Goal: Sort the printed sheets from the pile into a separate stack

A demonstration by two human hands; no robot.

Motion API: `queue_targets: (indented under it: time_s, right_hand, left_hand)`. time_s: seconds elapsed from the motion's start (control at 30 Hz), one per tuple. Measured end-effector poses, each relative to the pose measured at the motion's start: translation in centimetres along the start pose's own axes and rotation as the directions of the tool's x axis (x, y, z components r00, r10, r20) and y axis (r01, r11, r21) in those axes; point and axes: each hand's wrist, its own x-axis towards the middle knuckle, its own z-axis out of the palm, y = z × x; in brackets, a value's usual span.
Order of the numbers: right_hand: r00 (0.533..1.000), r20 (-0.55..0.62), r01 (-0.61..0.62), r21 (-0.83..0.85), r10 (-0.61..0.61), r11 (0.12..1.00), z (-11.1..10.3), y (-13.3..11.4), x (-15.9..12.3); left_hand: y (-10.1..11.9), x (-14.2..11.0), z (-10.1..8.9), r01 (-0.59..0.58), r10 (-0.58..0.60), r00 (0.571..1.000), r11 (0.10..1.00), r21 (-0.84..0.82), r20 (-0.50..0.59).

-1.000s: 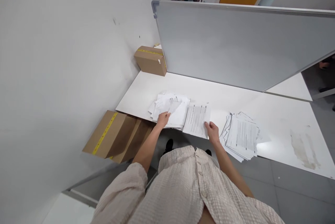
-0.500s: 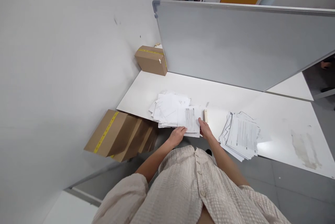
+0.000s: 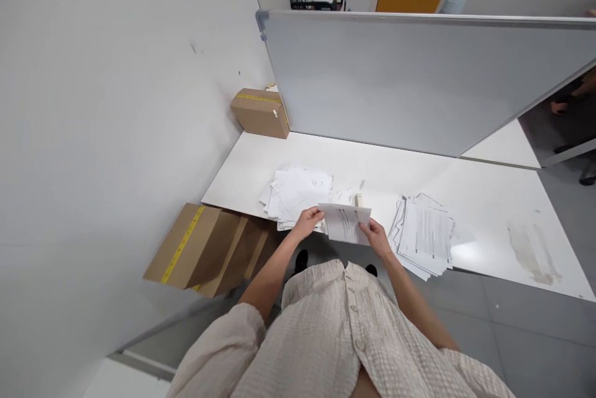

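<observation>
A printed sheet of paper (image 3: 345, 224) is held up in front of me at the table's front edge, tilted; whether it is one sheet or several I cannot tell. My left hand (image 3: 309, 223) pinches its upper left corner. On its right side my right hand (image 3: 376, 236) grips it, thumb on the printed face. To the left lies a loose pile of papers (image 3: 302, 192), just beyond my left hand. A second pile of printed sheets (image 3: 426, 230) rests on the table to the right of my right hand. A small cream-coloured block (image 3: 358, 200) shows partly behind the held sheet.
The white table (image 3: 386, 165) runs along a grey partition board (image 3: 372, 81). A taped cardboard box (image 3: 261, 115) sits in the back left corner. More cardboard boxes (image 3: 181, 243) stand below the table's left end. A brownish stain (image 3: 533, 252) marks the right side.
Both hands have raised the sheet off the table and tilted it. My left hand has shifted from its lower edge to its upper left corner. The camera view has shifted slightly.
</observation>
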Motion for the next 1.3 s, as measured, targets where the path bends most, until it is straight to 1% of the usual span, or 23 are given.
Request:
queue_targets:
  time_s: [0.1,0.2,0.27,0.33,0.43,0.5,0.57,0.6,0.63,0.67,0.7,0.77,0.8,0.83,0.87,0.9,0.93,1.0,1.03,1.1,1.17,1.23,1.3]
  right_hand:
    - [0.997,-0.079,0.03,0.049,-0.026,0.998,-1.2,0.1,0.1]
    - [0.987,-0.153,0.064,0.061,-0.054,0.996,-2.1,0.2,0.3]
    - [0.985,-0.153,0.08,0.024,-0.075,0.997,-2.4,0.4,0.4]
    - [0.988,-0.131,0.078,-0.025,-0.081,0.997,-2.5,0.9,0.4]
    - [0.992,-0.117,0.047,-0.075,-0.056,0.996,-2.4,1.6,0.3]
    - [0.99,-0.13,0.039,-0.109,-0.053,0.993,-2.7,1.3,0.1]
    - [0.982,-0.161,0.067,-0.211,-0.103,0.975,-3.4,0.1,-0.3]
    - [0.972,-0.176,0.096,-0.3,-0.154,0.949,-3.8,-0.8,-0.6]
    - [0.958,-0.184,0.128,-0.409,-0.219,0.903,-4.2,-2.0,-1.0]
    - [0.935,-0.187,0.159,-0.538,-0.301,0.828,-4.4,-3.3,-1.4]
    - [0.915,-0.151,0.189,-0.658,-0.373,0.729,-4.5,-4.6,-1.8]
    - [0.882,-0.083,0.216,-0.804,-0.465,0.554,-4.1,-7.1,-2.5]
    - [0.878,-0.047,0.22,-0.844,-0.476,0.489,-3.7,-8.0,-2.7]
    - [0.884,-0.012,0.224,-0.866,-0.467,0.447,-3.3,-8.6,-2.8]
    - [0.896,0.019,0.229,-0.875,-0.443,0.427,-3.0,-8.9,-2.8]
    - [0.911,0.044,0.235,-0.872,-0.409,0.429,-2.9,-8.9,-2.8]
    - [0.925,0.061,0.241,-0.858,-0.376,0.453,-2.9,-8.6,-2.7]
    - [0.942,0.049,0.238,-0.797,-0.333,0.555,-3.7,-7.4,-2.7]
    - [0.948,0.012,0.218,-0.753,-0.319,0.621,-4.4,-6.5,-2.7]
    - [0.956,-0.121,0.128,-0.643,-0.265,0.755,-6.0,-4.7,-2.8]
    - [0.959,-0.24,0.001,-0.527,-0.15,0.85,-7.3,-3.0,-3.0]
    - [0.959,-0.281,-0.09,-0.412,-0.032,0.907,-8.1,-1.4,-3.0]
    - [0.96,-0.279,-0.119,-0.304,0.031,0.945,-8.1,-0.1,-2.6]
  left_hand:
    - [2.1,0.4,1.4,-0.074,0.07,0.997,0.992,0.099,0.042]
    - [3.1,0.5,2.6,-0.178,0.161,0.981,0.972,0.155,0.111]
    - [2.9,0.6,3.3,-0.202,0.174,0.971,0.964,0.176,0.163]
    - [2.3,0.7,3.7,-0.188,0.149,0.969,0.962,0.197,0.199]
    - [1.4,0.9,3.9,-0.178,0.123,0.968,0.951,0.254,0.219]
    - [1.3,1.2,3.7,-0.196,0.131,0.967,0.93,0.312,0.22]
    - [1.8,1.5,3.4,-0.226,0.144,0.963,0.894,0.388,0.229]
    - [2.3,1.7,3.3,-0.245,0.153,0.96,0.866,0.436,0.236]
    - [3.0,1.9,3.3,-0.269,0.164,0.955,0.831,0.488,0.247]
    - [3.7,2.0,3.4,-0.3,0.18,0.947,0.787,0.538,0.265]
    - [4.5,2.2,3.6,-0.34,0.2,0.935,0.738,0.583,0.293]
    - [6.2,2.2,4.4,-0.435,0.236,0.896,0.629,0.644,0.375]
    - [7.0,2.2,5.0,-0.481,0.247,0.873,0.575,0.662,0.42]
    - [7.7,2.1,5.6,-0.518,0.254,0.853,0.522,0.678,0.457]
    - [8.3,2.0,6.2,-0.545,0.261,0.837,0.474,0.692,0.481]
    - [8.6,1.8,6.7,-0.561,0.269,0.827,0.438,0.702,0.494]
    - [8.8,1.7,6.9,-0.568,0.277,0.823,0.42,0.707,0.497]
    - [8.3,1.7,6.8,-0.552,0.272,0.834,0.441,0.708,0.48]
    - [7.8,1.8,6.4,-0.529,0.253,0.848,0.469,0.707,0.466]
    - [6.2,2.2,5.2,-0.451,0.184,0.888,0.534,0.715,0.422]
    - [4.6,2.6,4.0,-0.373,0.119,0.916,0.602,0.706,0.383]
    - [3.3,3.0,3.2,-0.279,0.059,0.944,0.671,0.687,0.325]
    - [2.5,3.3,2.9,-0.201,0.017,0.96,0.732,0.651,0.278]
